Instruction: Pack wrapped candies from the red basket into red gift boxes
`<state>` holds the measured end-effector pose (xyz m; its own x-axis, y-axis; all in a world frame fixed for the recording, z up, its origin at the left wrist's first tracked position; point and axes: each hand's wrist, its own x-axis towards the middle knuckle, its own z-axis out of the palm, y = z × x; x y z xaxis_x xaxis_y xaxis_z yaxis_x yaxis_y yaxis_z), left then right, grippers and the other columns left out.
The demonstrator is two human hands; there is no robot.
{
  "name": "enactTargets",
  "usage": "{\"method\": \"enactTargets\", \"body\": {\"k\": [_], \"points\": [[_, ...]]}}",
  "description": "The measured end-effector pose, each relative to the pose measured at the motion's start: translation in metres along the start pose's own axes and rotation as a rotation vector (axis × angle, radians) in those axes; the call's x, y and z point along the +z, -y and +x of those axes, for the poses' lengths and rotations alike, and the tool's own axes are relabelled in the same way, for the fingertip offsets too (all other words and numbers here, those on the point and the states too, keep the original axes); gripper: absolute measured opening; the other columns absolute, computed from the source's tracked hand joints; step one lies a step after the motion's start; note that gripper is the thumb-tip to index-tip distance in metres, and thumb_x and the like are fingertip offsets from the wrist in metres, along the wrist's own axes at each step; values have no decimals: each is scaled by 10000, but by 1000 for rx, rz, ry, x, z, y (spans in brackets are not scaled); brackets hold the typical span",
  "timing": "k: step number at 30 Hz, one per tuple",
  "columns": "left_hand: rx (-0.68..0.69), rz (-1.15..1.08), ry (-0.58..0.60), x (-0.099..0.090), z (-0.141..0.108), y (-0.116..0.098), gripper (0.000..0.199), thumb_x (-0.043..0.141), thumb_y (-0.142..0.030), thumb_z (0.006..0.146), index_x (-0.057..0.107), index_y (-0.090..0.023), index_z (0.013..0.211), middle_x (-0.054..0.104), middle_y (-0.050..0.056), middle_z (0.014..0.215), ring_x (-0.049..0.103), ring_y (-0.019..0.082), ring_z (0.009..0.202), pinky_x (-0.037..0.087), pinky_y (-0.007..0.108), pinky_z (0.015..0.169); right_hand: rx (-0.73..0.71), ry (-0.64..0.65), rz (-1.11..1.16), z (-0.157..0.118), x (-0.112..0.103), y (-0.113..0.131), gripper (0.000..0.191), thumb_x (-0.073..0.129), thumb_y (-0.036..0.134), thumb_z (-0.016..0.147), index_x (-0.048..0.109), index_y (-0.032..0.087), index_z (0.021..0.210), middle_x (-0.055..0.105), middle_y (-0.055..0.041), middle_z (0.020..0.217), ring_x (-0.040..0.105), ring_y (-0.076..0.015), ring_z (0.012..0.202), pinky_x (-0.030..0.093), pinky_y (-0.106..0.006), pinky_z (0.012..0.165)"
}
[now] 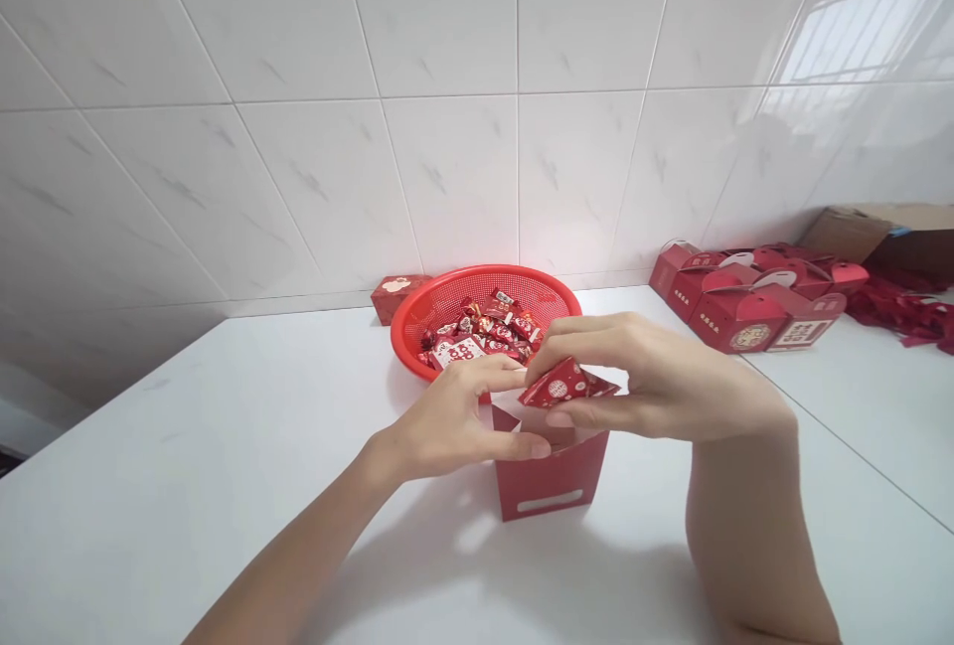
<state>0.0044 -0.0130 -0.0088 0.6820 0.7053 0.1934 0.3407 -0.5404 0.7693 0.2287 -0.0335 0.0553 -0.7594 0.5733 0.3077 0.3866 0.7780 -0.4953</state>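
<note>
An open red box (550,482) stands on the white table, a slotted flap facing me. My right hand (633,377) pinches a red wrapped packet (562,384) over the box's opening. At the box's left side is my left hand (454,416), its thumb across the near rim and its fingers near the packet, thumb and fingers apart. Just behind, a red mesh basket (417,304) holds many red wrapped candies (496,322). The inside of the box is mostly hidden by my hands.
A small red box (395,299) sits behind the basket's left side, by the tiled wall. Several folded red gift boxes (745,302) stand at the right. Beyond them are a cardboard box (846,233) and red ribbons (905,307). A seam crosses the table at right.
</note>
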Motion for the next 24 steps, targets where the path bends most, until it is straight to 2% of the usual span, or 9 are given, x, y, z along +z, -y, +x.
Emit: {"method": "enactTargets", "body": {"k": [3,6,10,12,15,19,24], "points": [[8,-8,5,0,-1,0,209,805,-376,776,743,-245,925,693,-5,988,629,200,949,490,325,865,53,72,29,4,3,-2,117,597,170,911,693,183,977,708,-9,840,605,-119,681,425,-228,587],[-5,37,-16,-1,-1,0,239,814,-393,763,756,-266,956,682,-9,967,623,195,926,495,313,830,115,104,-7,5,4,-2,132,576,174,919,695,182,976,707,-9,795,588,-124,631,393,-237,540],[-12,84,-36,-1,-1,0,338,815,-450,748,759,-269,1028,669,13,981,615,206,921,501,309,785,92,-25,-64,4,2,-2,144,623,297,928,682,166,935,680,-26,809,560,-135,658,392,-255,562],[-10,83,-32,-1,-1,0,304,809,-467,749,764,-245,953,666,19,953,616,210,908,502,312,778,87,-39,-55,4,3,-1,178,668,346,903,679,169,919,663,-14,783,547,-132,649,381,-254,553],[-10,47,-18,0,0,-2,251,805,-457,756,747,-221,818,671,11,895,621,204,875,502,318,789,116,77,-5,7,4,-2,147,714,306,863,692,183,940,661,15,739,543,-119,610,369,-242,527],[33,3,-4,0,-1,-2,245,803,-378,776,767,-262,989,690,16,1029,630,212,968,495,334,897,126,226,24,8,4,-5,169,729,253,845,716,194,1002,707,-3,822,606,-133,673,431,-235,582],[-1,66,-7,-1,-3,2,388,814,-450,755,755,-309,1112,678,24,1046,620,230,991,498,346,881,153,130,25,2,-1,-5,185,671,269,889,697,191,1055,738,-30,910,681,-158,810,490,-243,680]]}}
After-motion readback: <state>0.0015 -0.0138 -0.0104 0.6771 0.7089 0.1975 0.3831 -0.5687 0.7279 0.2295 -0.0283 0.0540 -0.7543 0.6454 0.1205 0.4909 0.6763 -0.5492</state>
